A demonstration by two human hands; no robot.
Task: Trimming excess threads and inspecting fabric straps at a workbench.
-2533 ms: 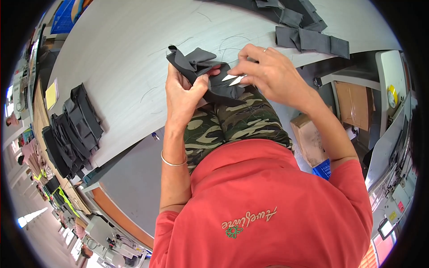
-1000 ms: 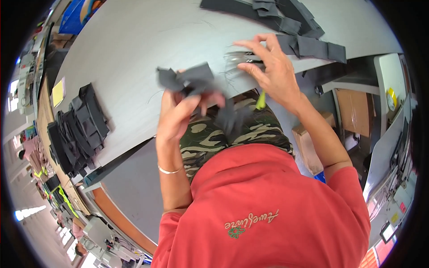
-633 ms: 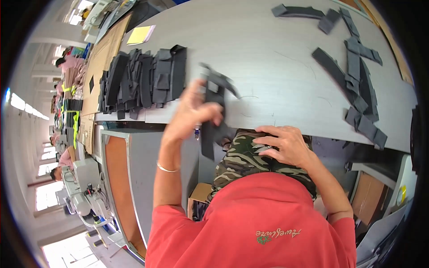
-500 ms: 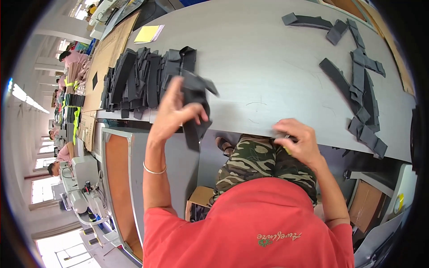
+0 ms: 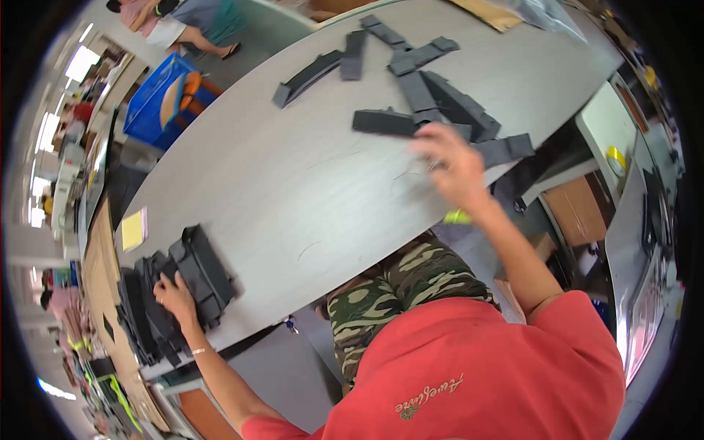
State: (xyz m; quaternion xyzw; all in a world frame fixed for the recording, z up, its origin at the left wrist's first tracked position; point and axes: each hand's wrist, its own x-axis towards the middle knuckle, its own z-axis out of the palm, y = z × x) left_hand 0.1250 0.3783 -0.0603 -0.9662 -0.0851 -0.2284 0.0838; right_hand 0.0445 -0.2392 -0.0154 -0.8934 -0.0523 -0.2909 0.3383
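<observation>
At the left, my left hand (image 5: pixel 174 295) lies with fingers spread on a row of dark grey fabric strips (image 5: pixel 202 268), which are packed side by side near the table edge. My right hand (image 5: pixel 451 165) reaches over the right part of the table, its fingers curled and blurred by motion. A small dark glint shows between them, too smeared to name. Just beyond its fingertips are loose dark grey strips (image 5: pixel 414 92), several of them crossing and overlapping. A yellow-green thing (image 5: pixel 457 217) shows below the right hand, by the table edge; whether it hangs from the hand I cannot tell.
The grey table (image 5: pixel 293 183) has a curved far edge. A yellow notepad (image 5: pixel 134 230) lies behind the left pile, next to cardboard (image 5: pixel 99 253). A blue crate (image 5: pixel 158 99) stands beyond the table. Brown paper (image 5: pixel 488 13) and clear plastic are at the far right. People are in the background.
My left hand has let go of the dark strip it carried and now rests on the left pile. My right hand has moved to the loose strips. The view has turned to the right.
</observation>
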